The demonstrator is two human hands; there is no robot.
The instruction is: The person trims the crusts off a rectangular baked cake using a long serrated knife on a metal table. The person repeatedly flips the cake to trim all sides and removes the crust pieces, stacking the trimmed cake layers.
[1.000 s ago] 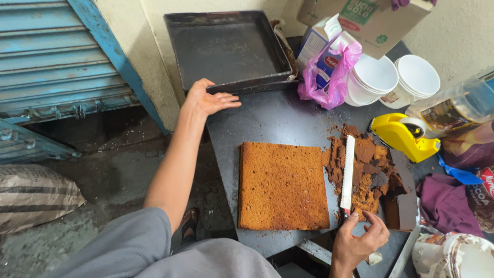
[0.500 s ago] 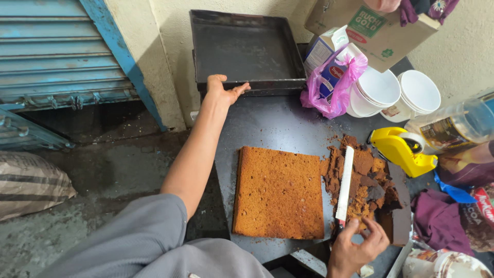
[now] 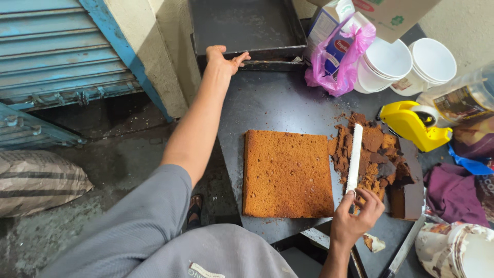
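Now the left hand (image 3: 222, 57) is reaching farther out than it was half a second ago, its open fingers curling over the front lip of the dark, empty rectangular metal baking tray (image 3: 247, 25) at the far end of the dark work table (image 3: 278, 103); a second ago it was lying flat just short of that lip. The right hand (image 3: 355, 219) is keeping its place by the near edge, fingers closed around the lower end of a long white serrated knife (image 3: 355, 157), whose blade is lying across the heap of brown cake trimmings and crumbs (image 3: 378, 157). Between the two hands, the flat rectangular slab of brown sponge cake (image 3: 287, 174) is lying untouched, just left of the blade. So the tray, not the cake, is getting attention at this moment.
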